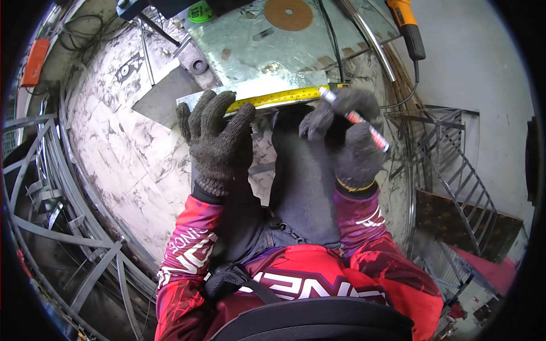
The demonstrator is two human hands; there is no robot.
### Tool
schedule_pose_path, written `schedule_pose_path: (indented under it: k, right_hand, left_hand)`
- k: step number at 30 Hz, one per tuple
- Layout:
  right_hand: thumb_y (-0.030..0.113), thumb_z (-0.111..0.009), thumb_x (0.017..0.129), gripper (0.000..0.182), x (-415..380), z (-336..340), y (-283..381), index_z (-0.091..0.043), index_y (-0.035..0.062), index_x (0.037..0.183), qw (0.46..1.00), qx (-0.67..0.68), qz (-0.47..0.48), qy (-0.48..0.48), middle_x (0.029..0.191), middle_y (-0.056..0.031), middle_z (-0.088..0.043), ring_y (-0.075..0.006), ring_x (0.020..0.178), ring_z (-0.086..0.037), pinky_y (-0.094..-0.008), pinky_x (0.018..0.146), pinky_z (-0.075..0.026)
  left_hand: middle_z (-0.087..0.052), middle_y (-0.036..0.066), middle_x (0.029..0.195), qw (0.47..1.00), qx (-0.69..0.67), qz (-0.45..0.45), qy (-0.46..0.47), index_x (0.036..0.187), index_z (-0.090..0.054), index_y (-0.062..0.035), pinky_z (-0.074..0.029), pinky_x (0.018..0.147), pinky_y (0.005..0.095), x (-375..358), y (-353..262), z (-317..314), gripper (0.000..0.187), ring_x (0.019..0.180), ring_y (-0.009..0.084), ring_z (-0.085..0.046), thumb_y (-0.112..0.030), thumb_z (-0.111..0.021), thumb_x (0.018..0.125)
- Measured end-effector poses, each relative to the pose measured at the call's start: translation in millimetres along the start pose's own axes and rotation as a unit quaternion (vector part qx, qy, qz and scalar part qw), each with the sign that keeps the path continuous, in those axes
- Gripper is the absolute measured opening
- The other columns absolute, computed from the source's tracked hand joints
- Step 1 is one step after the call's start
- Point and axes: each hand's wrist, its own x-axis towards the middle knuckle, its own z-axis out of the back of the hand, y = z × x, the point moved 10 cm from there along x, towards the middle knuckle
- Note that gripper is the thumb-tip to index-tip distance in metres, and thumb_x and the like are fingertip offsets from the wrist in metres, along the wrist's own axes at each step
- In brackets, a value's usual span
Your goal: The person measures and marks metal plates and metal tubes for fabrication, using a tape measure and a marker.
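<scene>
Fingers (211,113): left hand (215,145) splayed over tape measure (278,98) | right hand (359,150) grasping marker (356,118)

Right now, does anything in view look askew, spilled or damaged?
The grey-green metal surface has brown, rust-like patches, suggesting wear, and dark smudges streak the pale floor, so it looks grimy. No wet spill stands out.

The person has two gloved hands, one left hand (215,128) and one right hand (359,150). With them are one marker (379,139), one yellow tape (278,98), one brown disc (288,15), one green label (199,12), one orange-and-black power tool (405,20) and one red-orange object (35,62) whose kind cannot be told.
</scene>
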Motion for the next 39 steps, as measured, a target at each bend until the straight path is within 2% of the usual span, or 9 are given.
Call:
schedule_pose_path:
  k: [3, 7, 9, 14, 18, 20, 26, 34, 39]
  right_hand:
    - [0.038, -0.073, 0.099, 0.046, -20, 4, -13, -0.058, -0.0019, 0.117, 0.983, -0.165, -0.045, -0.064, 0.087, -0.0139, -0.068, -0.0240, 0.077, -0.066, -0.0429, 0.079, -0.057]
    - [0.034, -0.074, 0.099, 0.042, -28, -5, -24, -0.059, -0.0015, 0.116, 0.965, -0.235, -0.082, -0.082, 0.088, -0.0116, -0.070, -0.0210, 0.080, -0.068, -0.0376, 0.080, -0.057]
    - [0.022, -0.077, 0.096, 0.035, -22, -13, -12, -0.059, -0.0002, 0.117, 0.950, -0.306, 0.052, -0.017, 0.094, -0.0122, -0.070, -0.0191, 0.084, -0.069, -0.0348, 0.080, -0.057]
    - [-0.003, -0.072, 0.090, 0.024, -25, -14, -13, -0.061, 0.0017, 0.111, 0.894, -0.441, 0.073, 0.026, 0.103, -0.0132, -0.069, -0.0204, 0.085, -0.068, -0.0352, 0.080, -0.057]
    - [0.004, -0.083, 0.079, 0.033, -28, -30, -12, -0.064, 0.0048, 0.106, 0.879, -0.450, 0.142, 0.063, 0.093, -0.0132, -0.070, -0.0322, 0.083, -0.070, -0.0456, 0.080, -0.058]
    - [0.017, -0.084, 0.078, 0.032, -27, -38, -13, -0.071, 0.0120, 0.106, 0.860, -0.478, 0.160, 0.081, 0.098, -0.0090, -0.070, -0.0322, 0.095, -0.070, -0.0453, 0.089, -0.055]
    - [0.018, -0.084, 0.077, 0.025, -24, -36, -27, -0.071, 0.0162, 0.098, 0.852, -0.490, 0.160, 0.091, 0.093, -0.0046, -0.071, -0.0288, 0.092, -0.071, -0.0444, 0.091, -0.055]
    - [0.018, -0.085, 0.074, 0.025, -18, -20, -25, -0.072, 0.0141, 0.095, 0.877, -0.467, 0.105, 0.033, 0.093, -0.0081, -0.070, -0.0322, 0.091, -0.070, -0.0485, 0.086, -0.056]
    - [0.002, -0.078, 0.079, 0.023, -17, -33, -17, -0.062, 0.0050, 0.096, 0.840, -0.506, 0.179, 0.073, 0.086, -0.0158, -0.067, -0.0389, 0.081, -0.071, -0.0491, 0.085, -0.059]
  left_hand:
    - [-0.066, 0.008, 0.130, 0.999, 0.028, -0.011, -0.029, 0.112, -0.078, -0.0256, -0.028, 0.122, 0.0587, 0, -2, 2, 0.035, 0.132, 0.0345, -0.058, -0.016, -0.080, 0.079]
    - [-0.057, 0.010, 0.136, 0.997, 0.046, -0.005, -0.061, 0.120, -0.075, -0.0298, -0.025, 0.123, 0.0626, -6, -3, 5, 0.037, 0.140, 0.0379, -0.048, -0.017, -0.073, 0.085]
    - [-0.057, 0.010, 0.133, 0.998, 0.042, -0.002, -0.055, 0.119, -0.075, -0.0296, -0.026, 0.123, 0.0627, -6, -3, 5, 0.036, 0.137, 0.0372, -0.050, -0.017, -0.073, 0.085]
    - [-0.059, 0.008, 0.126, 0.999, 0.031, 0.002, -0.026, 0.116, -0.076, -0.0283, -0.030, 0.121, 0.0630, -1, -5, 3, 0.032, 0.130, 0.0354, -0.054, -0.017, -0.074, 0.085]
    - [-0.061, 0.007, 0.124, 0.999, 0.034, 0.005, -0.022, 0.112, -0.077, -0.0267, -0.031, 0.120, 0.0629, 0, -6, 4, 0.029, 0.129, 0.0347, -0.055, -0.018, -0.075, 0.085]
    - [-0.061, 0.007, 0.124, 0.999, 0.032, 0.008, -0.022, 0.111, -0.077, -0.0264, -0.031, 0.120, 0.0627, 1, -6, 4, 0.028, 0.129, 0.0345, -0.055, -0.018, -0.075, 0.085]
    - [-0.061, 0.007, 0.124, 0.999, 0.029, 0.011, -0.016, 0.111, -0.077, -0.0264, -0.030, 0.121, 0.0621, 0, -5, 5, 0.029, 0.128, 0.0337, -0.056, -0.016, -0.075, 0.085]
    - [-0.061, 0.008, 0.125, 0.999, 0.023, -0.003, -0.026, 0.115, -0.077, -0.0266, -0.028, 0.121, 0.0626, -2, -3, 2, 0.032, 0.129, 0.0348, -0.056, -0.016, -0.072, 0.085]
    - [-0.061, 0.008, 0.126, 1.000, 0.022, 0.002, -0.017, 0.116, -0.077, -0.0264, -0.028, 0.122, 0.0628, -3, -3, 2, 0.033, 0.130, 0.0346, -0.056, -0.016, -0.072, 0.085]
